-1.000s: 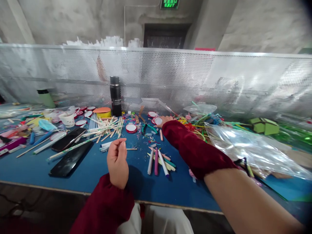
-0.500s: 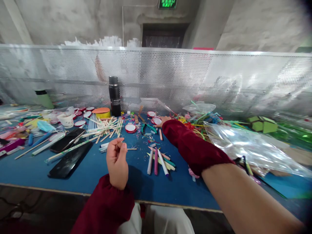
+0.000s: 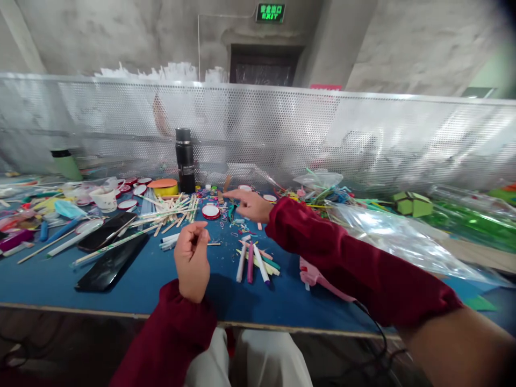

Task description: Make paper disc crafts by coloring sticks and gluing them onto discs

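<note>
My left hand [image 3: 192, 260] is raised over the near part of the table, its fingers curled in and the thumb close to them. Whatever it may hold is hidden; a thin stick [image 3: 214, 244] shows just beside it, and I cannot tell whether they touch. Farther in, my right hand [image 3: 253, 206] reaches across with its index finger stretched out and nothing visible in it. Under and beside that hand are pliers [image 3: 231, 211], partly covered, and scattered small coloured bits. A round red-rimmed white lid [image 3: 210, 212] lies to its left. Several markers [image 3: 250, 262] lie between the hands and the near edge.
A black bottle [image 3: 185, 161] stands before the perforated metal screen [image 3: 266, 134]. Left are wooden sticks [image 3: 177, 212], a phone [image 3: 110, 263] and a paper cup [image 3: 105, 199]. On the right lie a pink glue gun [image 3: 316, 277], clear plastic bags [image 3: 387, 231] and a green box [image 3: 411, 205].
My right hand has drawn left and slightly nearer, from the lids at the back to above the pliers. My left hand keeps its curled pose. The view has shifted slightly.
</note>
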A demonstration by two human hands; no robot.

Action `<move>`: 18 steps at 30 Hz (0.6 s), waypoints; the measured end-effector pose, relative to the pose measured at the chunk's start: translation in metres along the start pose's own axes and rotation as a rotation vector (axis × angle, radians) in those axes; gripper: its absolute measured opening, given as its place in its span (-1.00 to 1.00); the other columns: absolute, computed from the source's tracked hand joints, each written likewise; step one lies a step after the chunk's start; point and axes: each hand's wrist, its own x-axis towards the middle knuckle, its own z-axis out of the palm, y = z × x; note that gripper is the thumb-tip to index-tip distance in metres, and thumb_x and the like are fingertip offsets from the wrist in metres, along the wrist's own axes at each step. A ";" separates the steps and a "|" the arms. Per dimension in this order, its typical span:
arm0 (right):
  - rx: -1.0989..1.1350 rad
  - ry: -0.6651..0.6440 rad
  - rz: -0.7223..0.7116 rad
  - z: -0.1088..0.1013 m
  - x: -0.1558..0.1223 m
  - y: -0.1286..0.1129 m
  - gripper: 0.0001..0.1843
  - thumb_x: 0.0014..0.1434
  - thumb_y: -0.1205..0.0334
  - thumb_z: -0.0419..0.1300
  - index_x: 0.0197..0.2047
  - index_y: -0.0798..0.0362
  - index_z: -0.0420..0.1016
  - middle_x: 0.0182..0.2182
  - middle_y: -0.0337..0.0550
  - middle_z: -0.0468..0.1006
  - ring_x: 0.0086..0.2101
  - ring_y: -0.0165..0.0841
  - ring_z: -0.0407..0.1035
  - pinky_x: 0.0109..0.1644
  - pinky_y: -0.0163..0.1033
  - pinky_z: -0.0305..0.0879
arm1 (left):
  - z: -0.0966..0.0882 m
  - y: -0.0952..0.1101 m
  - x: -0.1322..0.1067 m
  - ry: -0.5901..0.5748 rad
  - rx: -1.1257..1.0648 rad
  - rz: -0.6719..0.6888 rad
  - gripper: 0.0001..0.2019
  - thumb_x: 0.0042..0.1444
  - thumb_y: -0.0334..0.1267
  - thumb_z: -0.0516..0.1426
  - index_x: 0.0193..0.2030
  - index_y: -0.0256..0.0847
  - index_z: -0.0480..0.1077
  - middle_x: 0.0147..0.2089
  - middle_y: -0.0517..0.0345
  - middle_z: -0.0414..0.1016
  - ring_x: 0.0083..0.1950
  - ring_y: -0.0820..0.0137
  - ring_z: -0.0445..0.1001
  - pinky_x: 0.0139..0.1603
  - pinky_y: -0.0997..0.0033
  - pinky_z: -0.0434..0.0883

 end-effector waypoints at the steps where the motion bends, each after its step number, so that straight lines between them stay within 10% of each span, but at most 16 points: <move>1: 0.133 -0.071 -0.082 0.005 -0.003 -0.018 -0.36 0.20 0.40 0.16 0.34 -0.05 0.41 0.25 -0.09 0.50 -0.23 -0.42 0.48 -0.05 -0.24 0.43 | 0.000 0.004 0.002 0.001 0.013 0.016 -0.78 0.25 -0.12 0.23 -0.07 -0.20 0.50 -0.30 0.19 0.45 -0.27 0.44 0.41 -0.20 0.46 0.37; 4: 0.396 -0.331 -0.066 0.013 -0.011 -0.051 -0.71 0.30 0.14 0.24 0.02 0.07 0.61 -0.24 -0.23 0.65 -0.46 -0.51 0.36 -0.29 -0.35 0.34 | -0.009 0.010 0.011 0.029 0.025 0.065 -0.77 0.23 -0.13 0.23 -0.07 -0.20 0.51 -0.30 0.20 0.44 -0.28 0.44 0.40 -0.19 0.46 0.36; 7: 0.418 -0.196 0.272 0.003 -0.009 -0.045 -0.61 0.42 0.01 0.14 -0.31 0.13 0.53 -0.56 -0.37 0.42 -0.55 -0.55 0.24 -0.41 -0.41 0.24 | -0.034 0.008 0.023 0.110 0.084 0.084 -0.76 0.17 -0.15 0.25 -0.08 -0.20 0.51 -0.29 0.20 0.46 -0.27 0.43 0.40 -0.18 0.44 0.34; 10: 0.342 -0.042 0.450 -0.023 -0.004 -0.014 -0.50 0.55 0.01 -0.16 -0.06 0.16 0.49 -0.44 -0.28 0.51 -0.46 -0.50 0.36 -0.35 -0.38 0.35 | -0.071 0.004 0.032 0.198 0.118 0.051 -0.73 0.06 -0.12 0.30 -0.14 -0.20 0.53 -0.29 0.18 0.48 -0.27 0.41 0.39 -0.21 0.41 0.32; 13: 0.217 0.043 0.641 -0.054 -0.005 0.017 -0.57 0.38 0.05 0.25 0.21 0.08 0.44 0.13 -0.01 0.51 0.02 -0.20 0.49 0.08 0.04 0.52 | -0.108 0.010 0.036 0.324 0.113 0.035 -0.77 0.02 -0.15 0.30 -0.20 -0.21 0.53 -0.40 0.26 0.41 -0.35 0.48 0.31 -0.30 0.46 0.23; 18: -0.031 0.150 0.780 -0.086 -0.021 0.032 -0.57 0.37 0.07 0.25 0.21 0.09 0.45 0.15 0.00 0.50 0.07 -0.15 0.47 0.13 0.07 0.49 | -0.148 0.046 0.036 0.504 0.268 0.080 -0.78 0.11 -0.06 0.27 -0.28 -0.17 0.52 -0.55 0.36 0.25 -0.48 0.58 0.19 -0.41 0.52 0.09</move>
